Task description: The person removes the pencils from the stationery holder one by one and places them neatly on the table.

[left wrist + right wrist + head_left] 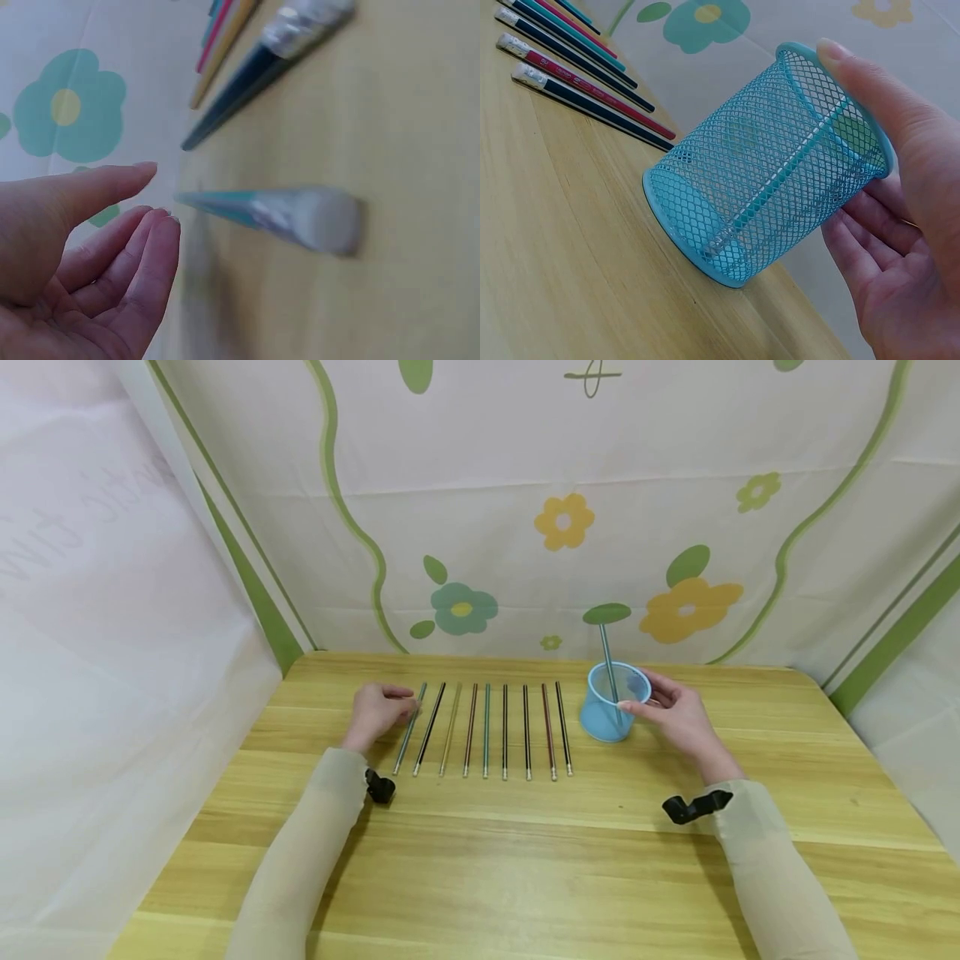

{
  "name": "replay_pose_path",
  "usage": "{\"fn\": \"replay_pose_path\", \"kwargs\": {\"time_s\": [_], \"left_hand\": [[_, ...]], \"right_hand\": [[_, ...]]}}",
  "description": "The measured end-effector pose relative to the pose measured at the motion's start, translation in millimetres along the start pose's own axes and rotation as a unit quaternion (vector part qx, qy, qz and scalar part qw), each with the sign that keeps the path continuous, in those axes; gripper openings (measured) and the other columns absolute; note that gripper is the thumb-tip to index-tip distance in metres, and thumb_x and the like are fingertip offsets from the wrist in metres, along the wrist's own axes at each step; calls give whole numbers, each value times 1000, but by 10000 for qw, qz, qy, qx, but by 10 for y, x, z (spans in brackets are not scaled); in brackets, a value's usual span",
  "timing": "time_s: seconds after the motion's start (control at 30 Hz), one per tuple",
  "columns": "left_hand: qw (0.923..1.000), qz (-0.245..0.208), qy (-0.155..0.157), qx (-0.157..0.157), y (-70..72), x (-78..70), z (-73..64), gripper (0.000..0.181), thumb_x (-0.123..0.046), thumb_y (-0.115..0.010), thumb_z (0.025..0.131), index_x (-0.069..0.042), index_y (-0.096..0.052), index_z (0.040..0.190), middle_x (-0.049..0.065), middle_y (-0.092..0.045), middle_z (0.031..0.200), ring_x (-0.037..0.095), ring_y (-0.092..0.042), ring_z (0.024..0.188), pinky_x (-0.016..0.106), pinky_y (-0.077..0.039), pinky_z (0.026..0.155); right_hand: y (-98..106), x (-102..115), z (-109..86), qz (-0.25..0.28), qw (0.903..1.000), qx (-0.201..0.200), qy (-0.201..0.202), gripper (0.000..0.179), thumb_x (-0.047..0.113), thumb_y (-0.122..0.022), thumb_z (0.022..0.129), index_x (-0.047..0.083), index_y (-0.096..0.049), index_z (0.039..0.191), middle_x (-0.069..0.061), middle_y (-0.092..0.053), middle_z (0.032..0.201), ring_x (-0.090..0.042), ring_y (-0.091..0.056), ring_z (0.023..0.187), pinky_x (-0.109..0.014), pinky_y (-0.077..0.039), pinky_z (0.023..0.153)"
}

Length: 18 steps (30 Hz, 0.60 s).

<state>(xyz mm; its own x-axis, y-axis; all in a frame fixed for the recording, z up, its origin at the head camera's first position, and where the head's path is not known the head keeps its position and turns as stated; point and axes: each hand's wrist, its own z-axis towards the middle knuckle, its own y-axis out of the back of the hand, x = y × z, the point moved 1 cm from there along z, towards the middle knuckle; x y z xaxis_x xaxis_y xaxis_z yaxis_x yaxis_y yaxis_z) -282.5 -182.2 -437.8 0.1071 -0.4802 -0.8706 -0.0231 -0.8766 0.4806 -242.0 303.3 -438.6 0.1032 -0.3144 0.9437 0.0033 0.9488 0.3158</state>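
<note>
My left hand [378,714] is at the leftmost pencil [405,742], a teal one with a white eraser end lying on the table. In the left wrist view, thumb and fingers [161,247] are parted close to that pencil's far end, with nothing between them. My right hand [681,720] grips a light blue mesh pencil cup [600,724], thumb at the rim and fingers around the far side. A single teal pencil [607,652] leans inside the cup, eraser end down at the bottom, as the right wrist view shows.
Several pencils lie in a spaced row between the hands, eraser ends toward me, among them a yellow pencil [451,731], a dark red pencil [548,727] and a black pencil [564,727]. A flowered cloth [495,535] hangs behind the wooden table [480,860].
</note>
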Motion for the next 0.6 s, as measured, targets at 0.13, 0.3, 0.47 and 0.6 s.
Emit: {"fn": "replay_pose_path", "kwargs": {"time_s": [0.13,0.3,0.47,0.6], "left_hand": [[9996,101,-268,-67,11,-97,-11,32,-24,-77,93,-5,-74,119,11,-73,108,24,-72,91,37,-60,80],[9985,22,-549,-31,-38,-307,-56,36,-27,-79,92,-5,-74,120,12,-73,112,28,-70,99,41,-59,86],[9966,-299,-767,101,-176,-503,-85,39,-25,-80,91,-4,-73,123,13,-73,114,31,-70,103,42,-58,90],[9947,-418,-940,89,-331,-646,-104,36,-25,-80,91,-6,-74,121,10,-73,114,24,-70,103,38,-58,89]], "right_hand": [[0,-2,-2,-10,10000,-4,27,77,30,-82,90,4,-45,153,-22,-50,148,-26,-53,130,-13,-49,93],[-1,-5,-2,-19,10000,-12,35,76,28,-82,90,4,-46,152,-22,-50,147,-27,-54,130,-13,-49,93],[1,-9,0,-7,10000,-10,29,77,29,-82,90,4,-45,153,-22,-50,148,-27,-53,131,-13,-49,93],[4,-12,2,-17,10000,-16,48,77,29,-82,90,5,-45,153,-21,-50,148,-25,-53,130,-13,-49,93]]}}
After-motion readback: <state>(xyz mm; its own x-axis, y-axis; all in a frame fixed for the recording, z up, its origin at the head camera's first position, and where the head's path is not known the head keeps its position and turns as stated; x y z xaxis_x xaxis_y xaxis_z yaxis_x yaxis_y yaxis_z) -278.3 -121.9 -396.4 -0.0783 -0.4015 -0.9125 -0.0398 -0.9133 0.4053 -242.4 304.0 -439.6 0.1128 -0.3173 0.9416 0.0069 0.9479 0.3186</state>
